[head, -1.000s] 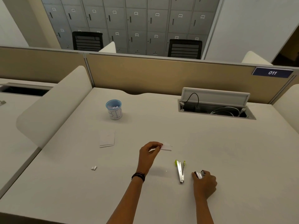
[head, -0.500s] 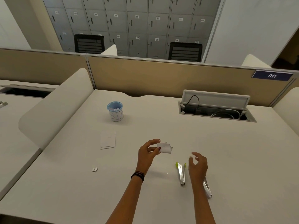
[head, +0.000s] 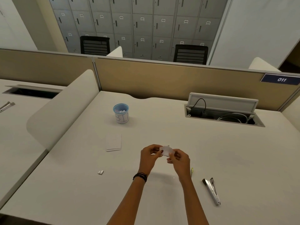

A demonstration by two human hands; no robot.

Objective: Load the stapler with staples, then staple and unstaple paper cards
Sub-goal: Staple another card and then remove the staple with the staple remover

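1. Lying loose on the desk [head: 65, 184], a short strip of staples [head: 100, 172] sits at eight o'clock from the hands. A stack of spare cards [head: 113, 142] is at ten o'clock, with a paper cup [head: 121, 113] beyond it.
2. The left hand [head: 150, 155] pinches the small paper cards [head: 166, 151] at their left edge, above the desk.
3. The right hand [head: 179, 159] pinches their right edge.
4. A green staple remover [head: 192, 172] peeks out beside the right wrist. The stapler [head: 211, 191] lies untouched at four o'clock.
5. I'd worry that pulling the cards apart bare-fingered could tear them, and a dropping forearm could knock the remover.
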